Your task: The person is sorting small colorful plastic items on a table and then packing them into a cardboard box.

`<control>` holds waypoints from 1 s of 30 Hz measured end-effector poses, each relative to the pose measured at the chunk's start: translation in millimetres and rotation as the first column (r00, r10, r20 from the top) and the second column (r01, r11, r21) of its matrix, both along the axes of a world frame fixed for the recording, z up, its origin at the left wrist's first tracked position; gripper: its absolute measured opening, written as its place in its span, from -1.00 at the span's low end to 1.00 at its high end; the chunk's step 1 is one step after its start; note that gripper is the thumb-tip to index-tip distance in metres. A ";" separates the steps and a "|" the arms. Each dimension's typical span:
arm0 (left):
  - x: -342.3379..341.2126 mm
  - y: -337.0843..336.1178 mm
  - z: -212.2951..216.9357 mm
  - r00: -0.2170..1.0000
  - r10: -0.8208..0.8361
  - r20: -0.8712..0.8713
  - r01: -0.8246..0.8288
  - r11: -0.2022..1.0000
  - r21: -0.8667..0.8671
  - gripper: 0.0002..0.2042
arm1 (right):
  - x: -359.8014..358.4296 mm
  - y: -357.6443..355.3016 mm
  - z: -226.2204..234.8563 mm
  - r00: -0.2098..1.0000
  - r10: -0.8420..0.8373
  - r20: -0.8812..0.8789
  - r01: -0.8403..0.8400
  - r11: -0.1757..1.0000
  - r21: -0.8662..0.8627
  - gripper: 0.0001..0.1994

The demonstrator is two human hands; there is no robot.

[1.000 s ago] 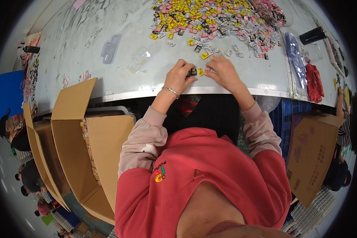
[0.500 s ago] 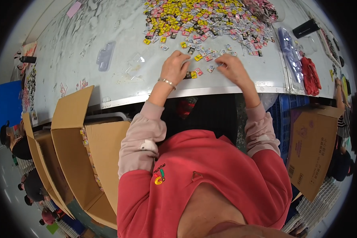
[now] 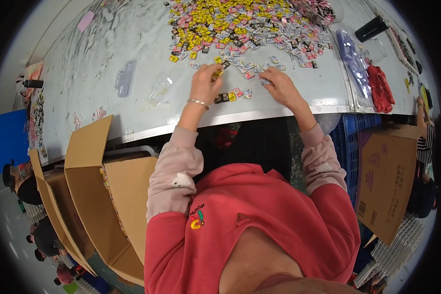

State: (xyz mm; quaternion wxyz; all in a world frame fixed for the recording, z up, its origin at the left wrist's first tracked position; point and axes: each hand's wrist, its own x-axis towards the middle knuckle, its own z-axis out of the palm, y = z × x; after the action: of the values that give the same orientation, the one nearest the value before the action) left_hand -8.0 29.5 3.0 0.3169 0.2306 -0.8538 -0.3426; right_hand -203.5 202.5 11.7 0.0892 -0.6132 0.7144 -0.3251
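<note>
Small flat rectangular pieces in yellow, black, pink and white lie on the table. My left hand (image 3: 206, 84) is closed at the fingertips on a yellow piece (image 3: 219, 73). To its right, my right hand (image 3: 280, 87) pinches a pale blue-and-white piece (image 3: 264, 81), partly covered by the fingers. Between the hands, nearer the table edge, sits a short row with black pieces (image 3: 221, 98), a yellow piece (image 3: 232, 96) and a pink piece (image 3: 238, 92). A white piece (image 3: 248, 93) lies just right of that row. Several loose pieces lie beyond my fingertips.
A large pile of mixed pieces (image 3: 220, 29) spreads over the far table. Clear plastic trays (image 3: 126, 78) lie left, more plastic (image 3: 350, 59) right, beside a red cloth item (image 3: 380, 88) and a black cylinder (image 3: 371, 28). Open cardboard boxes (image 3: 85, 191) stand left; another carton (image 3: 384, 186) stands right.
The yellow piece that lay between my hands is now in my left hand, which has drawn leftward. A white piece near my right fingers now lies closer to the row. The view has shifted slightly.
</note>
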 end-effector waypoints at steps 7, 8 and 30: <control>65.8 15.1 -2.8 0.966 0.038 0.256 -0.107 0.960 0.259 -0.73 | 18.0 -6.1 2.5 0.988 0.131 0.087 -0.139 0.985 0.098 -0.70; 64.7 18.1 -0.8 0.975 0.008 0.220 -0.063 0.967 0.248 -0.73 | 21.5 -8.9 3.6 0.983 0.167 0.080 -0.174 0.980 0.097 -0.68; 87.8 -26.3 -8.3 0.884 0.380 0.271 -0.266 0.887 -0.377 -0.72 | 7.9 -48.2 1.4 0.985 0.019 -0.169 -0.006 0.997 0.078 -0.88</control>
State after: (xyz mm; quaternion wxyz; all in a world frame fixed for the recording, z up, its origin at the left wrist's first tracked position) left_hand 79.8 3.2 -5.3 0.2533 0.3705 -0.8889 -0.0919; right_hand -195.7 154.3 13.1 0.0536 -0.6394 0.7274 -0.2434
